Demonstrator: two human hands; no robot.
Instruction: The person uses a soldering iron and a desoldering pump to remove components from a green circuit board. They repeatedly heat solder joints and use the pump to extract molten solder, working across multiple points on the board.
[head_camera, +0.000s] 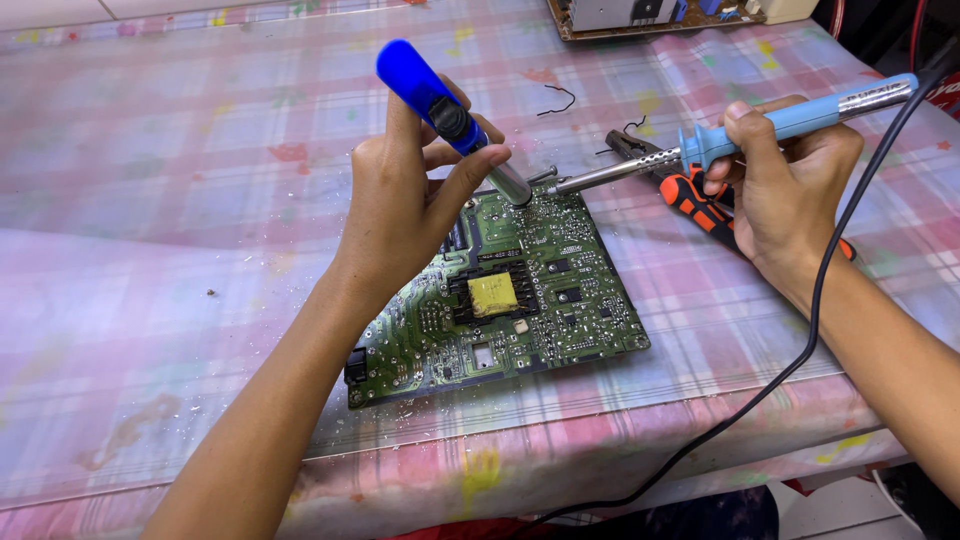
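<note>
- Left hand (405, 215) is wrapped tight around a blue desoldering pump (450, 118), tilted, with the metal nozzle pointing down at the far edge of the green circuit board (500, 295). Thumb sits along the barrel.
- Right hand (785, 185) is clamped on the light-blue handle of a soldering iron (740, 135), which lies nearly level. Its metal tip comes in from the right and meets the pump nozzle right at the same spot on the board.
- The board lies flat on the desk (150, 250), just below and between both hands, with a yellow-topped transformer (492, 293) near its middle.
- Orange-and-black pliers (690, 195) lie on the plaid cloth just under the right hand.
- The iron's black cord (800, 350) runs down off the near edge of the desk.
</note>
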